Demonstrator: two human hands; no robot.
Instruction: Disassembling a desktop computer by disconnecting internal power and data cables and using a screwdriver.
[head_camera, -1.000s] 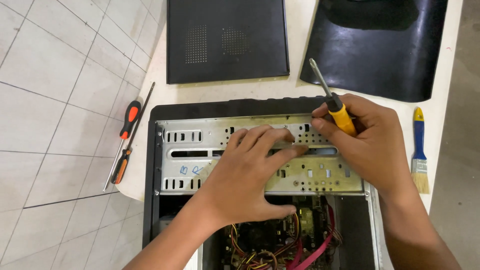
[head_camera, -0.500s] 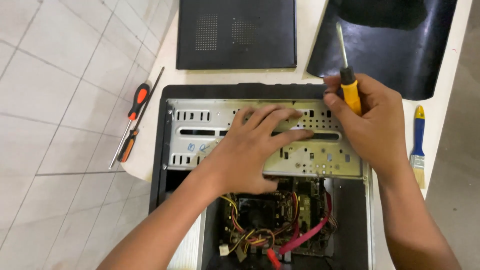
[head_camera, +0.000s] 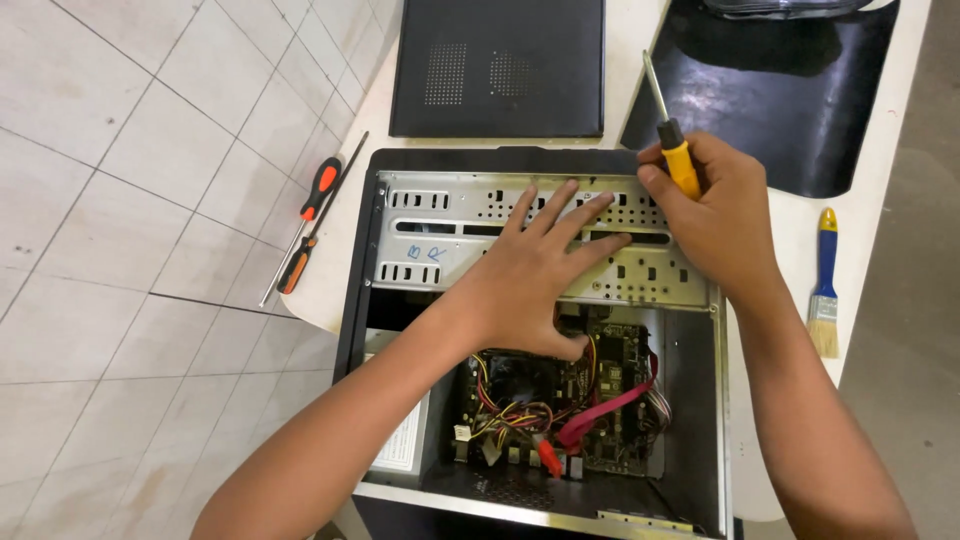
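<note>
I see my left hand (head_camera: 535, 275) flat on the silver metal drive cage (head_camera: 440, 235), covering its middle. My right hand (head_camera: 715, 215) with the yellow-handled screwdriver (head_camera: 672, 140) blocks the cage's far right corner. The cage's left part is bare. Lower in the open black computer case (head_camera: 355, 300), a tangle of coloured wires (head_camera: 530, 410) fills the space over the board.

A floor of large pale square tiles (head_camera: 130, 230) with thin dark grout lines fills the left of the frame. A white desk (head_camera: 345, 255) with rounded corners spans the centre. Greyish floor (head_camera: 915, 330) runs down the right edge.
</note>
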